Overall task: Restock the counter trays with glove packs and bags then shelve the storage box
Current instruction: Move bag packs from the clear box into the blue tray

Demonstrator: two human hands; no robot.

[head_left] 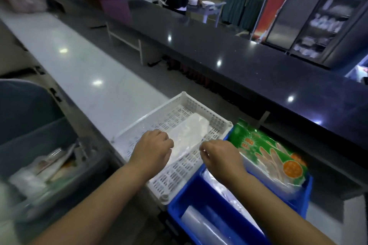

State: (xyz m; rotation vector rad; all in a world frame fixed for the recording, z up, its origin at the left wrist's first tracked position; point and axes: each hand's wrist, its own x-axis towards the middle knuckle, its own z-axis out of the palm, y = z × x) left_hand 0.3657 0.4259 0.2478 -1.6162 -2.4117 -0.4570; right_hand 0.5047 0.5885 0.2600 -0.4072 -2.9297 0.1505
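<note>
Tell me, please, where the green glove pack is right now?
In the head view the green glove pack lies at lower right, on top of the blue bin, just right of the white tray and the right hand.

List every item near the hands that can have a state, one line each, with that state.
White perforated plastic tray: on the pale counter, nearly empty, holding one pack.
Clear plastic bag pack: lying flat in the tray, under both hands.
Blue plastic bin: open, filled with clear bags.
Green printed glove pack: sealed, lying atop the bin.
Left hand: closed on the pack.
Right hand: pinching the pack's edge.
</note>
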